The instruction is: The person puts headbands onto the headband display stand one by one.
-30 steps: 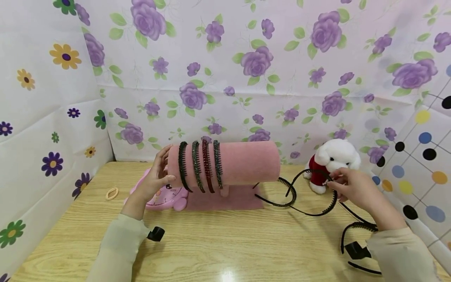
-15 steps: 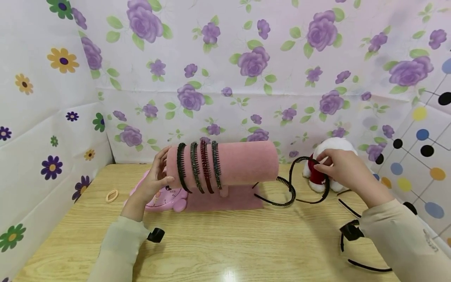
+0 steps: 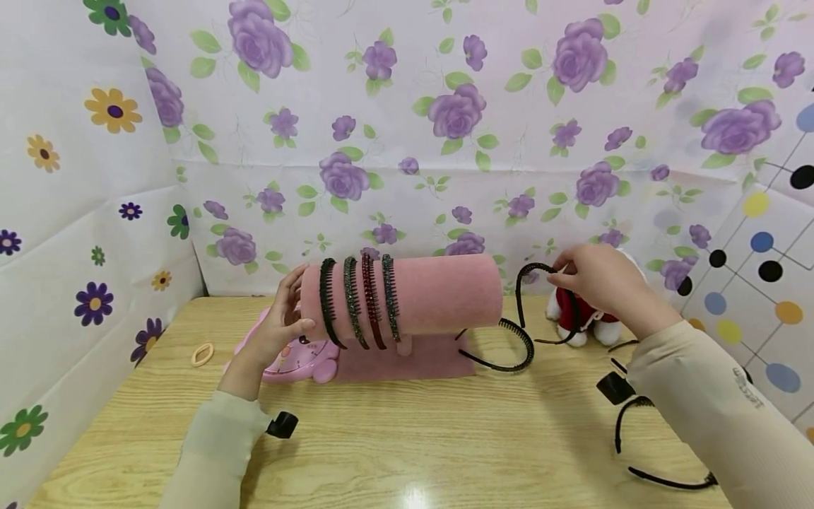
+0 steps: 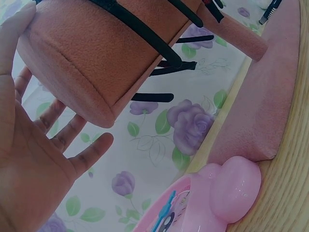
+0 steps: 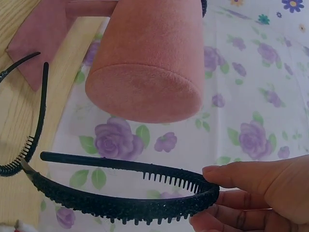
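Pink plush cylindrical stand (image 3: 445,293), far centre: four glittery toothed headbands (image 3: 371,304) fitted left, space right; your left hand (image 3: 282,311), fingers spread, touches its left end. Your right hand (image 3: 598,279) pinches a black toothed headband (image 5: 120,205); loose black headbands (image 3: 531,346) on the bench (image 3: 381,438) seemingly remain.

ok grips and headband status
Left grip at headband holder's left end. Right grip pinches black toothed headband, off holder. Possible snag: second headband at base edge.

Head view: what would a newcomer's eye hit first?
Probably the pink headband stand mid-table, its roll wearing four toothed headbands, one of them red, toward the left end. Next, likely the right hand pinching a black headband off the roll's right end, in front of a white plush toy in red. Behind it all, the purple-rose backdrop fills the upper picture.
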Demonstrator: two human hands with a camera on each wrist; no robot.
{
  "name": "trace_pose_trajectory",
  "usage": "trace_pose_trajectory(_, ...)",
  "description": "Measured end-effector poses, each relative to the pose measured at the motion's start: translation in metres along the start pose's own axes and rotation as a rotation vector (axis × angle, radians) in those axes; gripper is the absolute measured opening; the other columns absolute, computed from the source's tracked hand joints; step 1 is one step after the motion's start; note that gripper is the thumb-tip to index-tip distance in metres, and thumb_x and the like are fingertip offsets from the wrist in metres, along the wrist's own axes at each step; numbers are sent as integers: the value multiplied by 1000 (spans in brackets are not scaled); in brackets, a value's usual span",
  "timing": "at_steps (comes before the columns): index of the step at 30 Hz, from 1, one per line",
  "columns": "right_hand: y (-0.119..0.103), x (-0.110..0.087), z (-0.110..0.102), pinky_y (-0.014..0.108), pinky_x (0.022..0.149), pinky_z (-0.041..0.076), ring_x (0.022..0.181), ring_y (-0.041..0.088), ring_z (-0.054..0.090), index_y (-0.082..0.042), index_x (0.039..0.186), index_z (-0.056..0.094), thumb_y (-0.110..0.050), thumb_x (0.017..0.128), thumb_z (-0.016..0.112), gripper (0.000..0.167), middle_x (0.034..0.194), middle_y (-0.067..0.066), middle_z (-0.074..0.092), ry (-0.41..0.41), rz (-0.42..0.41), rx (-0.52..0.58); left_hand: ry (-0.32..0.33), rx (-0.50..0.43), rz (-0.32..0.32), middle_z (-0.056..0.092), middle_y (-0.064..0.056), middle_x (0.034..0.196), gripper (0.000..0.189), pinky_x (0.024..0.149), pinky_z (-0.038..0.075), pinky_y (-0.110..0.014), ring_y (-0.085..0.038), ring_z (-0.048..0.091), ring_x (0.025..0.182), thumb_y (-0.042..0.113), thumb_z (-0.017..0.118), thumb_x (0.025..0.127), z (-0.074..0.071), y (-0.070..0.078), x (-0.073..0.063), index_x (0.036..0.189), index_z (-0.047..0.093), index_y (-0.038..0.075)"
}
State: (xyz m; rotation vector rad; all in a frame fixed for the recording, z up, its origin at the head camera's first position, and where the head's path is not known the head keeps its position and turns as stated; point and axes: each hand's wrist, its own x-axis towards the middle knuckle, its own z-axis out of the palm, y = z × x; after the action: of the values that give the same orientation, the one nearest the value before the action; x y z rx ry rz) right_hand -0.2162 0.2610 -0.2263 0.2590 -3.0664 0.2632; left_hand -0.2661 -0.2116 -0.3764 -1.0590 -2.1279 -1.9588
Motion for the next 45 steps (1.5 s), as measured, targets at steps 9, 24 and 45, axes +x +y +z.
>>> trace_pose_trajectory(9,-15,11,-5,48,78,52,89,30,67,-1,113,66,-30,94,61,35,103,18,71,18,-8,0,-2,-2,9,24,10,151,83,97,38,-18,-7,32,132,30,63,93,-1,-2,0,155,9,24)
trace_pose_trajectory(24,-44,26,7,44,74,53,87,29,69,-3,111,68,-29,94,61,32,100,15,73,145,-65,1,-8,-2,7,23,10,151,83,98,37,-18,-6,31,132,31,63,93,-1,-3,-1,155,8,24)
trace_pose_trajectory(45,-62,27,23,31,61,52,59,14,63,1,107,64,-25,93,63,30,91,16,71,94,-82,185,-2,8,13,25,11,151,83,98,38,-18,-6,32,132,32,63,92,0,-2,0,154,9,24)
